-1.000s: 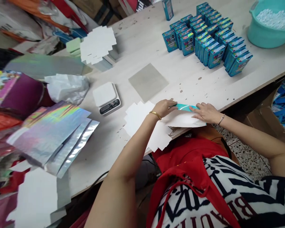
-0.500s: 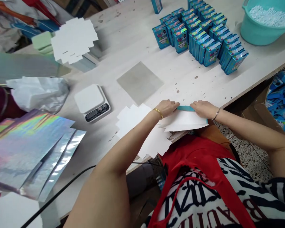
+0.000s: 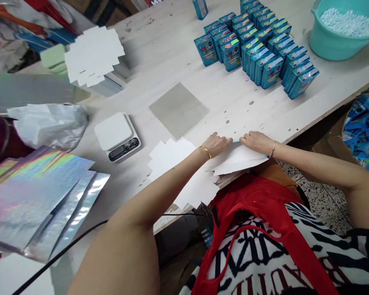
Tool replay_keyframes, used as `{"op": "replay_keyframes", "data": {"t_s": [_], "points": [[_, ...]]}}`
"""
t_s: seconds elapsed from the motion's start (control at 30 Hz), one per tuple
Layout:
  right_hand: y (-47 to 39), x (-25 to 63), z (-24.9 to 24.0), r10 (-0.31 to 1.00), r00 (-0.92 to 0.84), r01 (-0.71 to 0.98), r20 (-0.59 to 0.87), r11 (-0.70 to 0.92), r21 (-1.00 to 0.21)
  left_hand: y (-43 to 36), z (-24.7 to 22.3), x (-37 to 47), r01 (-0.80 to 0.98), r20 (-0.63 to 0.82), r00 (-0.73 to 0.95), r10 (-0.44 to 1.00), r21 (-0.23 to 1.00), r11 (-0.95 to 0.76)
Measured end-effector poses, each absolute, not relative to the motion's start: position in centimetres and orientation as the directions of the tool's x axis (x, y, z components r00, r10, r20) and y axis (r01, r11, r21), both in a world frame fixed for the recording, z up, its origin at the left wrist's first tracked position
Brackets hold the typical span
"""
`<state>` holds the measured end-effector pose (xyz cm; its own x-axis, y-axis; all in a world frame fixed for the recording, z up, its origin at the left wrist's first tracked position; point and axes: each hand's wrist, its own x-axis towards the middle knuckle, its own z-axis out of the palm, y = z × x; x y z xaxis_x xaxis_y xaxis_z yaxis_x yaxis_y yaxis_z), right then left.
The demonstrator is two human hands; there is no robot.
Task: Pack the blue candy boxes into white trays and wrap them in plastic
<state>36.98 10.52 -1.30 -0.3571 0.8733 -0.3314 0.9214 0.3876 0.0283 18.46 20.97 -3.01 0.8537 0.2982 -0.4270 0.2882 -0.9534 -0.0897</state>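
Observation:
My left hand and my right hand are side by side near the table's front edge. Both have their fingers curled down on the far edge of a white cardboard sheet. Only a sliver of its blue printed face shows between them. The sheet's near edge lifts a little over the table edge. Just left of it, partly under my left forearm, lie white die-cut cardboard blanks with notched outlines. Exactly how the fingertips grip the sheet is hidden.
A grey square mat and a white kitchen scale lie beyond. Blue candy boxes stand in rows at the back, near a turquoise tub. Shiny holographic sheets and a black cable are at left.
Both hands have curled further over the sheet's far edge, and my right hand has come slightly left. The blue strip between them has shrunk to a sliver. The whole view has shifted slightly.

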Motion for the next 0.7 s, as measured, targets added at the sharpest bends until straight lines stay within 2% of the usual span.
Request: {"op": "replay_keyframes", "data": {"t_s": [0.2,0.33,0.4,0.47,0.57,0.63,0.7], "points": [[11.0,37.6,-1.8,0.864,-0.405,0.904,-0.299,0.427,0.009,20.6,-3.1,18.9,0.353,-0.451,0.817,0.360,-0.103,-0.930],[11.2,38.4,-1.8,0.862,-0.429,0.894,-0.271,0.447,0.005,21.1,-2.7,19.1,0.442,-0.453,0.789,0.416,-0.052,-0.895],[11.5,38.9,-1.8,0.871,-0.418,0.900,-0.258,0.436,0.015,21.4,-2.0,18.4,0.499,-0.416,0.794,0.443,0.031,-0.866],[11.9,39.6,-1.9,0.880,-0.404,0.906,-0.250,0.423,0.025,21.0,-1.1,17.0,0.511,-0.309,0.840,0.446,0.170,-0.843],[13.2,40.5,-2.1,0.878,-0.409,0.905,-0.250,0.425,0.013,18.5,-0.3,14.8,0.396,-0.136,0.918,0.373,0.378,-0.837],[14.3,40.9,-2.0,0.867,-0.411,0.906,-0.282,0.422,-0.025,16.3,-0.6,14.1,0.332,-0.138,0.943,0.303,0.458,-0.825],[15.0,41.0,-1.6,0.864,-0.394,0.918,-0.315,0.389,-0.081,14.8,-1.3,14.1,0.352,-0.179,0.936,0.304,0.505,-0.788]]}}
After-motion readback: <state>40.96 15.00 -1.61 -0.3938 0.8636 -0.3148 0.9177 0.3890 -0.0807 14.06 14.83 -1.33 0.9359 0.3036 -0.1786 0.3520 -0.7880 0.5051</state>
